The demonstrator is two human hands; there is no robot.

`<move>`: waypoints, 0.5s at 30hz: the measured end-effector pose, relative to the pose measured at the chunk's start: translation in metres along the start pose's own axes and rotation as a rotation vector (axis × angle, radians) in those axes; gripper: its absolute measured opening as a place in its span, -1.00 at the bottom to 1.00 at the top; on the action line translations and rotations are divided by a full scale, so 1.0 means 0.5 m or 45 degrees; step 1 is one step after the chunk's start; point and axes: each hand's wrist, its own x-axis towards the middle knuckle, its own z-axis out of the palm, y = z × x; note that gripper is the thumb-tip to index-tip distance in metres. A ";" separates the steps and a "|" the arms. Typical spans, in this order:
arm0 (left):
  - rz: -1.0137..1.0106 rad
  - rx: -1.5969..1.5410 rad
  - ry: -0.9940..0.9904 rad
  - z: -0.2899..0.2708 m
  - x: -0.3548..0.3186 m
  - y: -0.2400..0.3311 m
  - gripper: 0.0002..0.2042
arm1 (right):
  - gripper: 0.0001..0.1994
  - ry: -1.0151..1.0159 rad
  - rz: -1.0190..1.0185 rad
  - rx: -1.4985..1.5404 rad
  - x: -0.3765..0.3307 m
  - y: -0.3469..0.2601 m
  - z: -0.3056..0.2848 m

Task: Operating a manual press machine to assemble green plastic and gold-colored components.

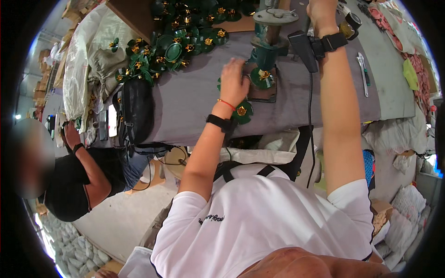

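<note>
My left hand (234, 82) lies over the table just left of a green hand press (266, 53), fingers stretched out and thumb toward the press base (263, 95). A dark green round piece with a gold crown-shaped centre (262, 78) sits under the press on that base. Another such green piece (242, 112) lies by my left wrist, and the edge of a green piece shows beside my left palm. My right hand (322, 15) is raised at the upper edge, right of the press top. Its fingers are cut off by the picture's edge, so what it touches is hidden.
Many green pieces with gold centres (174, 52) are heaped at the far left by a cardboard box (132, 18). A black bag (138, 111) and a phone (112, 120) lie left. A wrench (362, 74) lies right. Another person (88, 180) sits at the left; a black cable (310, 134) hangs down.
</note>
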 end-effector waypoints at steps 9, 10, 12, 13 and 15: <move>-0.679 -0.229 -0.222 -0.054 -0.067 -0.082 -0.64 | -0.63 -0.102 0.811 0.867 -0.004 -0.049 0.004; -0.571 -0.416 -0.061 -0.053 -0.064 -0.074 -0.71 | -0.64 -0.038 0.421 0.408 -0.006 -0.042 0.006; -0.444 -0.309 -0.076 -0.048 -0.046 -0.052 -0.71 | -0.64 0.034 0.028 -0.091 -0.005 -0.032 0.007; -0.219 -0.225 -0.022 -0.045 -0.033 -0.039 -0.71 | -0.64 0.038 0.026 -0.095 -0.005 -0.026 0.009; -0.194 -0.095 -0.207 -0.033 -0.013 -0.010 -0.64 | -0.63 0.025 0.080 -0.056 -0.004 -0.017 0.011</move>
